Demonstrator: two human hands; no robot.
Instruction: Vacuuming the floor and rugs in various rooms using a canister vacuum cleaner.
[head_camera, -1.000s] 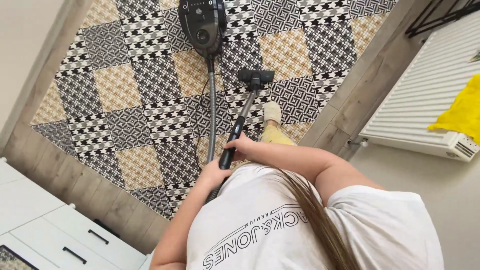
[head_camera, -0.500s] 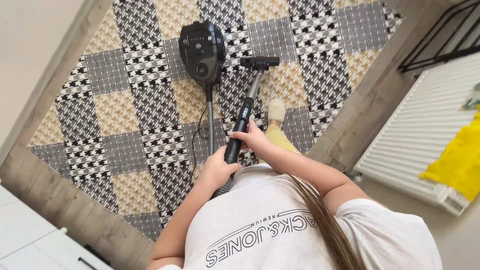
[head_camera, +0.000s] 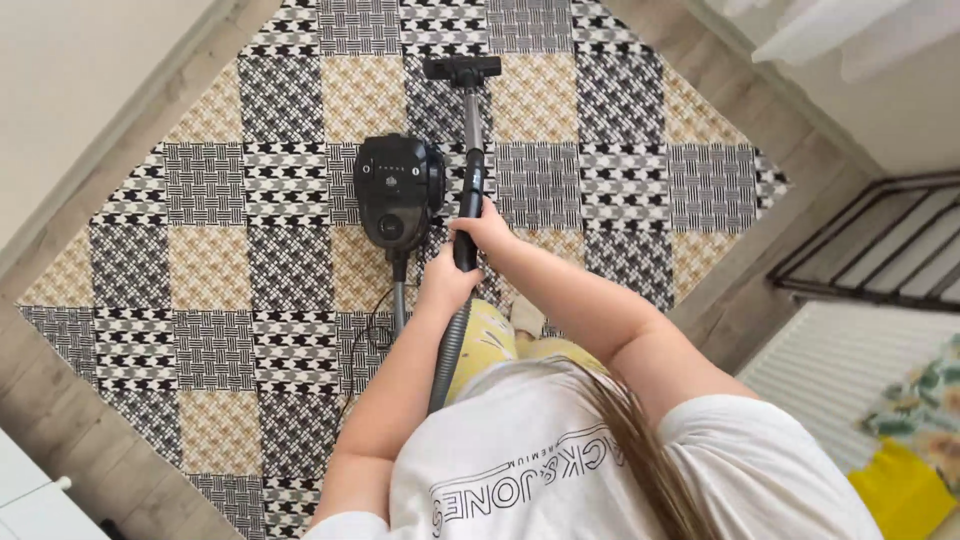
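Observation:
Both my hands grip the black vacuum wand (head_camera: 472, 180). My right hand (head_camera: 485, 228) holds it higher up, at the black handle. My left hand (head_camera: 445, 288) holds it lower, where the grey ribbed hose (head_camera: 447, 358) begins. The wand reaches away from me to the black floor nozzle (head_camera: 462, 68), which rests on the patterned rug (head_camera: 250, 230). The black canister vacuum (head_camera: 397, 190) sits on the rug just left of the wand, with its cord (head_camera: 370, 335) trailing toward me.
The checkered black, white and tan rug lies on a wooden floor (head_camera: 760, 270). A white radiator (head_camera: 850, 370) with yellow and floral cloths (head_camera: 915, 455) is at right, beside a black metal rack (head_camera: 880, 250). A white drawer unit (head_camera: 30, 500) stands at lower left.
The nozzle has been pushed farther away from me across the rug. My view has swung, so the canister now sits closer to my hands and the radiator has dropped to the lower right.

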